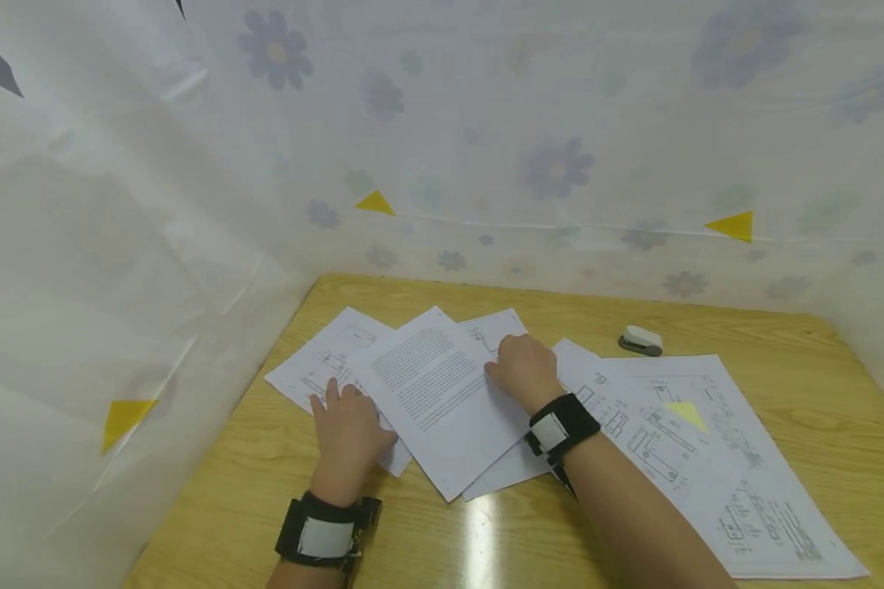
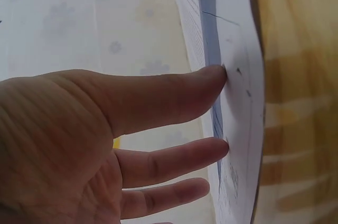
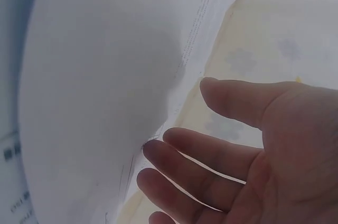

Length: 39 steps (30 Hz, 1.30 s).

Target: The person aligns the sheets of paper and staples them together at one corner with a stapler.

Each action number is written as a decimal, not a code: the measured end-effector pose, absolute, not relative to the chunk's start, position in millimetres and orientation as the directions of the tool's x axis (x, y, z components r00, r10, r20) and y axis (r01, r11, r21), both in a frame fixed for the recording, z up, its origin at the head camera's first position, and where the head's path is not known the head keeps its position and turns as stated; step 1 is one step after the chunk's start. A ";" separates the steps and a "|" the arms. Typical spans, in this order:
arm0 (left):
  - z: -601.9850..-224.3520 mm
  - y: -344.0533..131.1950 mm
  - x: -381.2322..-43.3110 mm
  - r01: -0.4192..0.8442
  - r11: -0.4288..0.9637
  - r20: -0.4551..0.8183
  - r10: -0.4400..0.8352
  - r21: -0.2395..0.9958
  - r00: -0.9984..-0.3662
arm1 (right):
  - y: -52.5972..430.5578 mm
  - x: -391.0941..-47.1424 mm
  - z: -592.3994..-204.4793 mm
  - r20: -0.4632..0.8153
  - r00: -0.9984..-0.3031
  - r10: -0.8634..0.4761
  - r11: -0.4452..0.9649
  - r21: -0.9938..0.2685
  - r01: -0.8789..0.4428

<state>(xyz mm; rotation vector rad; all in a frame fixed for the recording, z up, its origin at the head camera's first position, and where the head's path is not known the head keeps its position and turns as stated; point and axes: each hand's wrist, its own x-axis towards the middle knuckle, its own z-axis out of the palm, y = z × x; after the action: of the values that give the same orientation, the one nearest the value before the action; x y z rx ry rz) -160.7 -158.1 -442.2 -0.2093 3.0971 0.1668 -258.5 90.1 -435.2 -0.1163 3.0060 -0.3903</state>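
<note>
My left hand (image 1: 349,433) has its fingers spread over a white sheet with line diagrams (image 1: 313,360); in the left wrist view the thumb and a fingertip touch paper (image 2: 245,49). A text-printed sheet (image 1: 427,384) lies tilted between the hands, overlapping that diagram sheet and another diagram sheet (image 1: 501,327) behind it. At the text sheet's right edge is my right hand (image 1: 523,372). The right wrist view shows its fingers loosely bent beside a sheet (image 3: 100,76), thumb apart, with no paper pinched between them.
On the right, a diagram sheet (image 1: 604,413) overlaps a larger diagram sheet (image 1: 751,409), with a pale yellow patch (image 1: 687,415) on them. Behind these stands a small stapler (image 1: 640,340). Flower-patterned sheeting (image 1: 560,168) encloses the wooden table (image 1: 840,376) at the back and sides.
</note>
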 end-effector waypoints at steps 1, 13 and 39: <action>-442.8 -158.3 -160.7 -0.134 0.985 -0.039 -0.131 0.106 -0.991 | 90.0 -258.0 -435.4 -0.094 -0.991 -0.093 0.964 -0.256 -0.066; -441.5 -160.3 -158.1 -0.111 0.987 -0.001 -0.112 0.116 -0.994 | 88.6 -255.3 -435.3 -0.097 -0.988 -0.118 0.958 -0.273 -0.088; -439.9 -161.4 -166.3 -0.183 0.860 -0.061 -0.175 0.476 -0.983 | 90.3 -248.3 -433.6 -0.157 -0.982 -0.107 0.934 -0.355 -0.045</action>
<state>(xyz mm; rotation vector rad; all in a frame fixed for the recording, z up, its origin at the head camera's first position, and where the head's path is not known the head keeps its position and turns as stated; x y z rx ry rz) -166.3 -161.4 -439.9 -0.2894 3.0144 0.7745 -248.3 90.3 -433.6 -0.1161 2.9171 -0.5299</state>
